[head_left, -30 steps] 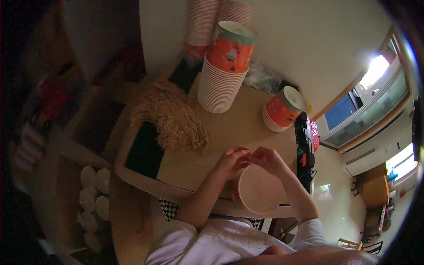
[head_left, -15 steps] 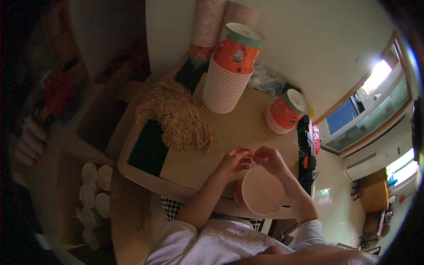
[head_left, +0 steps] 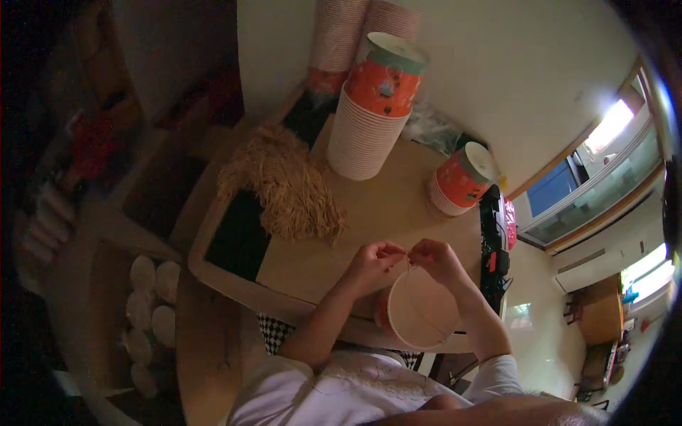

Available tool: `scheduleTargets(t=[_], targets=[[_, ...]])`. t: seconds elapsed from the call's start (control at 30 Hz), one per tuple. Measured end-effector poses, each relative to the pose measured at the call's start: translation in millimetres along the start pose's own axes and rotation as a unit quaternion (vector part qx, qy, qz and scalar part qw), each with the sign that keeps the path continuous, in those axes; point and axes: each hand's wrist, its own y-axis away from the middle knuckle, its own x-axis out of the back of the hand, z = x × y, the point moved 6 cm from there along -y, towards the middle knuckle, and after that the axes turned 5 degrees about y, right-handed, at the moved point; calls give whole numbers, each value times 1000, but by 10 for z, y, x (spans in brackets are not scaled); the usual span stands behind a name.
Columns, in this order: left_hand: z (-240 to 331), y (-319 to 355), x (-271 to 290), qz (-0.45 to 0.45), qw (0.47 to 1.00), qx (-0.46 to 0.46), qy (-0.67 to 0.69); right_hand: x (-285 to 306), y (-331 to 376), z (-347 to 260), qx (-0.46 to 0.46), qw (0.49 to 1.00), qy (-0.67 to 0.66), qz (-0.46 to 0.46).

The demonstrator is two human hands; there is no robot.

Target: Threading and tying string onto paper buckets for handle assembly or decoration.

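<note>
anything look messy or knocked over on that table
Nothing is knocked over. The tan straw-like heap sprawls loosely over the tray's dark liner. Both cup stacks, the tall one and the short one, lean, perhaps only lens bend. Both hands pinch something thin over an open cup.

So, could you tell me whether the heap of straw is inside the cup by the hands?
No, the straw heap lies on the table, apart from the cup.

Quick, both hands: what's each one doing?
Left hand: fingers pinched at the rim of the round paper cup.
Right hand: pinched there too.
</note>
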Motion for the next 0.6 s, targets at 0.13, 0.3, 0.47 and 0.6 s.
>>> scheduleTargets(t=[0.13, 0.3, 0.47, 0.6], targets=[[-11, -33, -5, -3, 1000, -19, -8, -8, 17, -35, 1, 1000, 25, -9], [192, -13, -70, -26, 996, -55, -71, 6, 26, 35, 0, 1000, 15, -16], [133, -64, -54, -4, 999, -46, -11, -23, 44, -39, -17, 999, 32, -21], [87, -99, -32, 36, 997, -35, 58, -24, 45, -52, -1, 999, 22, -31]])
